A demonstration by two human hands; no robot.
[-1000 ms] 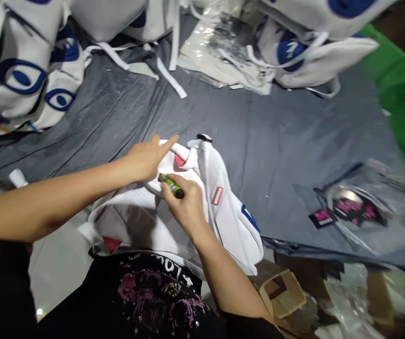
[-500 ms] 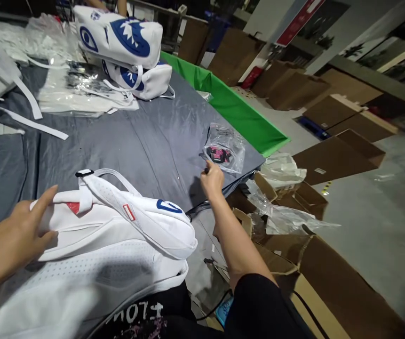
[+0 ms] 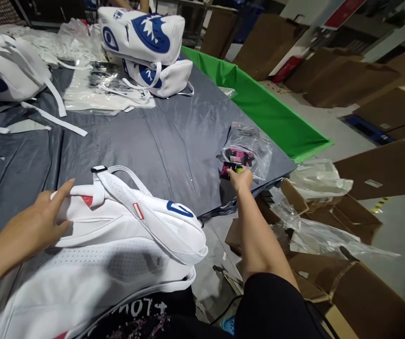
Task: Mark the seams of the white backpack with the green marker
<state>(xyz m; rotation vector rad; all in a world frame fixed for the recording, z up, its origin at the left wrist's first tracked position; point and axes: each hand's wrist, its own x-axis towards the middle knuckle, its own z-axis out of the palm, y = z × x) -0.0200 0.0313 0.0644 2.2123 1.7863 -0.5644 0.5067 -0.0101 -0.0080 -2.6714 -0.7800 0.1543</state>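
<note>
A white backpack (image 3: 99,256) with a dotted back panel, straps, a red label and a blue logo lies in front of me on the table's near edge. My left hand (image 3: 45,219) grips its left end, with index finger and thumb spread along the edge and the other fingers hidden. Out to the right, my right hand (image 3: 242,179) pinches a small black-and-pink tag (image 3: 226,170), a bright green patch showing beside its fingers. Just beyond that hand lies a clear plastic bag (image 3: 253,141) holding more black-and-pink tags.
Two white bags with blue patches (image 3: 153,35) are stacked at the back of the grey-covered table (image 3: 160,146). Other white bags (image 3: 19,70) and plastic wrapping (image 3: 75,96) lie to the left. Green sheeting (image 3: 269,108) borders the far side. Cardboard boxes (image 3: 364,287) stand on the right.
My view has swung slightly right. A black-and-pink tag with a green patch now shows at my right hand's fingers by the plastic bag. My left hand stays on the backpack.
</note>
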